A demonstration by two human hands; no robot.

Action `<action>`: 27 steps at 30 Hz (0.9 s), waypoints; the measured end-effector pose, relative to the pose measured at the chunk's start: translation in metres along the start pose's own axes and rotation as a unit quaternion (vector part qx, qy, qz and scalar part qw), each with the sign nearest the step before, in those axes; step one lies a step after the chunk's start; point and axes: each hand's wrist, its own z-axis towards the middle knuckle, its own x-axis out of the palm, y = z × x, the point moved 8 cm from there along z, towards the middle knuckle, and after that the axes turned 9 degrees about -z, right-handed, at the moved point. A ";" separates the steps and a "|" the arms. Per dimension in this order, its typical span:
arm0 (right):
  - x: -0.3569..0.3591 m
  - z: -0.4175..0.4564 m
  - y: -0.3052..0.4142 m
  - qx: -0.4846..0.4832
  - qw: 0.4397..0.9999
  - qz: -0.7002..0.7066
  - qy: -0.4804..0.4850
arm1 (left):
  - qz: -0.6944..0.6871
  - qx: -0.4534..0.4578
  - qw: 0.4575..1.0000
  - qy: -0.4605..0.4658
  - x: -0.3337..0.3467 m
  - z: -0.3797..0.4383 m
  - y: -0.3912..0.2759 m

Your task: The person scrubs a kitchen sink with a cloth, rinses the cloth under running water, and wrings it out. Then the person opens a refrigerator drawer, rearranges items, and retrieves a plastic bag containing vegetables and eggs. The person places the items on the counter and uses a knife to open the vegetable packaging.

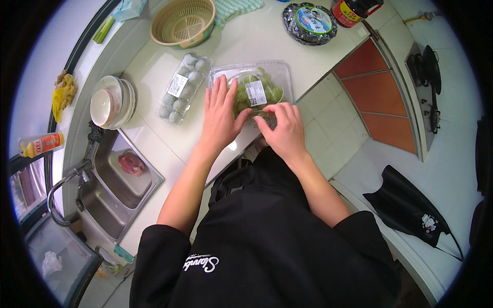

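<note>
A clear plastic clamshell box (289, 77) of green grapes (272, 89) lies on the counter before me, with a printed label on its lid. My left hand (222, 111) rests flat over the box's left side, fingers spread. At the box's near edge is my right hand (284, 129), its thumb and index finger bent and a little apart; whether they pinch the plastic rim I cannot tell. Left of the box lies a clear plastic carton of pale bluish eggs (188, 92), also labelled.
Around the counter are a beige plastic basket (154, 29), stacked bowls (103, 107), a black-wrapped round package (304, 36) and a red-labelled jar (348, 13). The steel sink (152, 188), holding raw meat (131, 164), is at left. The counter's edge runs close to my body.
</note>
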 end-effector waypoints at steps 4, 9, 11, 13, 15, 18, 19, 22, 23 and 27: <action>0.006 -0.001 0.015 -0.011 0.998 -0.067 -0.006 | -0.034 -0.016 0.999 -0.012 0.013 -0.009 0.016; 0.011 0.004 0.011 -0.006 0.995 -0.094 -0.025 | -0.018 -0.072 0.997 -0.024 0.022 -0.023 0.011; 0.011 0.007 0.012 -0.026 0.993 -0.116 -0.022 | 0.015 -0.080 0.995 -0.063 0.019 -0.030 0.004; 0.013 0.009 0.013 -0.061 0.987 -0.149 -0.010 | 0.025 -0.107 0.991 -0.082 0.013 -0.034 -0.005; 0.013 0.011 0.013 -0.094 0.981 -0.172 0.003 | 0.039 -0.104 0.988 -0.107 0.008 -0.034 -0.008; 0.026 0.008 0.016 -0.164 0.952 -0.255 0.031 | 0.044 -0.100 0.990 -0.094 0.001 -0.025 -0.006; 0.031 0.006 0.017 -0.190 0.937 -0.289 0.041 | 0.033 -0.100 0.991 -0.082 -0.004 -0.019 -0.005; 0.038 0.005 0.021 -0.253 0.911 -0.320 0.065 | -0.005 -0.027 0.994 -0.101 -0.007 -0.007 -0.002; 0.038 0.006 0.022 -0.256 0.911 -0.318 0.064 | -0.018 0.010 0.993 -0.117 -0.007 -0.006 -0.002; 0.036 0.015 0.019 -0.241 0.922 -0.297 0.058 | -0.048 0.002 0.992 -0.113 -0.001 -0.007 0.009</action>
